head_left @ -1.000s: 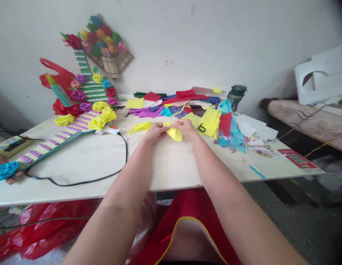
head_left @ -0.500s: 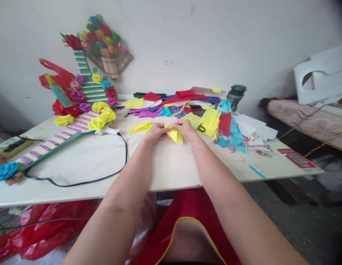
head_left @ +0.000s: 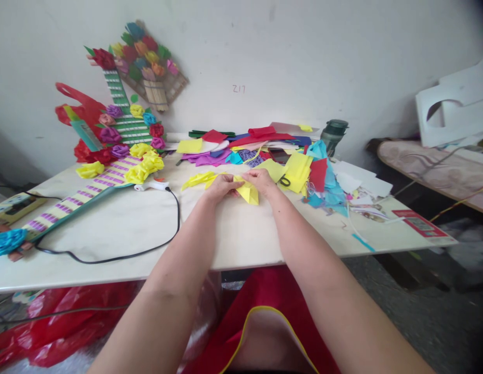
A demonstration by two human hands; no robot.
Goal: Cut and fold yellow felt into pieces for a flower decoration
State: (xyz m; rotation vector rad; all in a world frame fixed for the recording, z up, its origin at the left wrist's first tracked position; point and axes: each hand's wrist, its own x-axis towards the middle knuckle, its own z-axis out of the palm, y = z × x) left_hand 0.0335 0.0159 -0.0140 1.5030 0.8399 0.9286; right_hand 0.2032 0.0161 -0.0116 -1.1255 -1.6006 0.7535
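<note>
Between my two hands is a folded piece of yellow crepe paper (head_left: 249, 194), its pointed end hanging toward me. My left hand (head_left: 222, 187) pinches its left side with thumb and fingers. At its upper right edge, my right hand (head_left: 262, 178) grips it with the fingertips close together. Just left of my left hand lie twisted yellow paper pieces (head_left: 197, 179) on the table. Flat yellow sheets (head_left: 298, 170) lie to the right of my right hand, with a dark scissors handle (head_left: 285, 181) showing at their edge. My fingers partly hide the held paper.
A white glue gun (head_left: 151, 185) with a black cord (head_left: 120, 258) rests on the left. Beside it stands a guitar-shaped panel (head_left: 132, 127) trimmed with paper flowers. Coloured paper (head_left: 265, 136) is piled along the wall, near a dark bottle (head_left: 334, 136). Blue scraps (head_left: 329, 192) lie right.
The yellow paper has turned slightly, its point shifting a little down and right. My right fingertips have drawn slightly left along its top edge. Everything else looks the same.
</note>
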